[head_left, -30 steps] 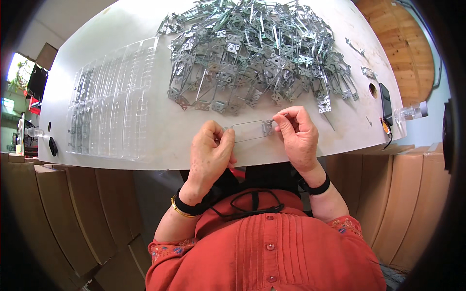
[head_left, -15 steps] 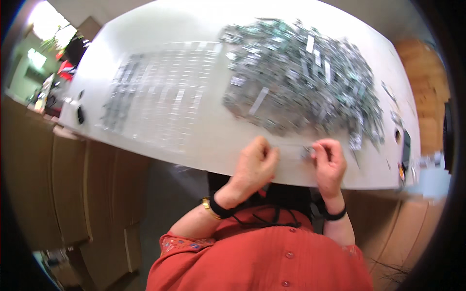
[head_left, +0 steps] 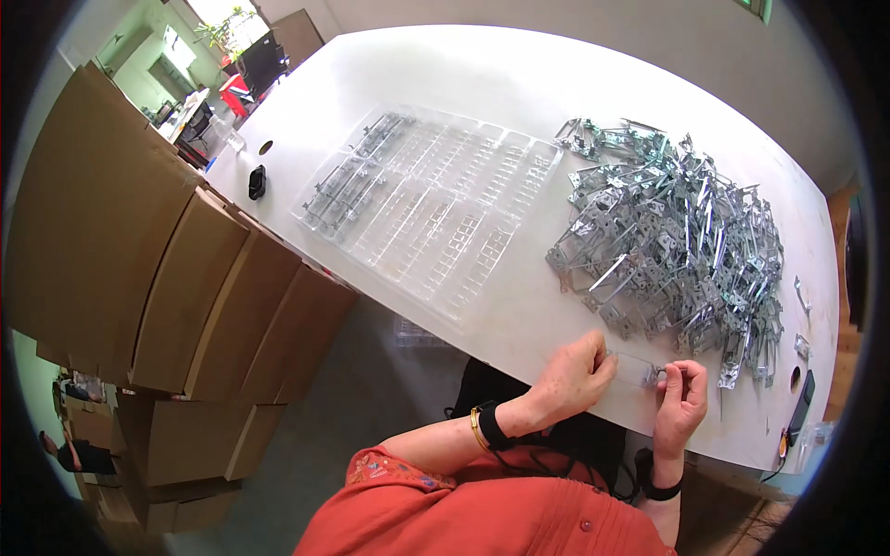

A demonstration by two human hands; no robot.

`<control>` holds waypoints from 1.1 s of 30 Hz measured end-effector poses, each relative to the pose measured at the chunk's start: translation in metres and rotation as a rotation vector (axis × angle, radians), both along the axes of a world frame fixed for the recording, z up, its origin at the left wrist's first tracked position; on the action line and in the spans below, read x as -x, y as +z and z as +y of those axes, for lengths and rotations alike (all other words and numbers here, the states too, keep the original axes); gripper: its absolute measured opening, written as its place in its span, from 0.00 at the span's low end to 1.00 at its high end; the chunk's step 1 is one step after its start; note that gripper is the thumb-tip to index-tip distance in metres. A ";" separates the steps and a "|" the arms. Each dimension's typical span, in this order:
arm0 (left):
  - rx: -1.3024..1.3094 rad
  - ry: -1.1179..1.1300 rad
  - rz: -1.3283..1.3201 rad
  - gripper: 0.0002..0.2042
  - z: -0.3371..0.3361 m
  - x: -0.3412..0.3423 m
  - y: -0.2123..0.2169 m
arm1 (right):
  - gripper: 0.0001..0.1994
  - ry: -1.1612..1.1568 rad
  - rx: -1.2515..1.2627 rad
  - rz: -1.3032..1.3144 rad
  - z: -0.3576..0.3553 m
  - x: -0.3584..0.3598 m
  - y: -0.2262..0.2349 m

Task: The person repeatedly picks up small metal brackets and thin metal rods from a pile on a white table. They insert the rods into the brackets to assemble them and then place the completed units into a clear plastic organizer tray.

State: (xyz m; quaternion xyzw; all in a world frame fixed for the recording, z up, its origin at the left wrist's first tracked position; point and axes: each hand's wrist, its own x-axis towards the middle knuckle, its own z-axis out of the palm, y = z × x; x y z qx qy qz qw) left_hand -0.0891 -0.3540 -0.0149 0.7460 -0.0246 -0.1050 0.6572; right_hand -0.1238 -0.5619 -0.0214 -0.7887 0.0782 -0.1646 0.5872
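Observation:
Close to the table's near edge, my right hand (head_left: 681, 408) pinches a small metal bracket piece (head_left: 653, 375) between thumb and fingertips. A thin rod-like part seems to run from it toward my left hand (head_left: 575, 378), whose fingers are closed at the other end. Just beyond my hands lies a large heap of similar silvery metal pieces (head_left: 667, 241), flat brackets joined to thin bars. To the left, a clear plastic tray (head_left: 422, 208) with rows of slots lies flat. Its far-left rows hold metal pieces; the other slots look see-through.
A small black object (head_left: 258, 183) sits at the table's left end. On the right are a few loose metal pieces (head_left: 803, 295), a round hole and a dark phone-like object (head_left: 803, 405). Cardboard boxes (head_left: 199, 296) stand stacked left of the table (head_left: 519, 69).
The view has swung left, so table, tray and heap appear farther right and lower. My hands keep their pinch on the metal piece, still held apart near the table edge.

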 end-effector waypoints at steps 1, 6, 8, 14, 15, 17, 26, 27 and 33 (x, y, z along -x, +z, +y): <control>-0.002 0.001 -0.006 0.14 0.000 0.000 -0.001 | 0.02 0.001 0.006 0.006 0.000 0.000 0.001; -0.003 0.016 -0.076 0.13 -0.004 0.000 -0.011 | 0.04 -0.020 -0.012 -0.038 -0.002 0.002 0.000; -0.094 0.030 -0.230 0.13 -0.004 -0.002 -0.024 | 0.05 -0.052 -0.019 -0.061 -0.008 0.001 -0.008; 0.038 -0.031 0.191 0.13 0.004 0.000 0.016 | 0.06 -0.055 -0.112 -0.117 -0.005 0.002 0.007; 0.033 -0.039 0.194 0.12 0.006 -0.001 0.020 | 0.06 -0.038 -0.113 -0.126 -0.002 0.000 0.006; 0.025 -0.048 0.200 0.12 0.004 -0.002 0.025 | 0.06 -0.017 -0.117 -0.128 -0.005 0.002 0.004; -0.011 -0.047 0.171 0.12 0.008 -0.003 0.022 | 0.05 -0.004 -0.072 -0.022 0.001 0.001 0.004; -0.014 -0.049 0.163 0.12 0.007 -0.003 0.022 | 0.05 0.002 -0.063 -0.025 0.000 0.001 0.004; -0.008 -0.049 0.165 0.13 0.006 -0.004 0.023 | 0.06 0.014 -0.014 -0.057 0.000 -0.001 0.001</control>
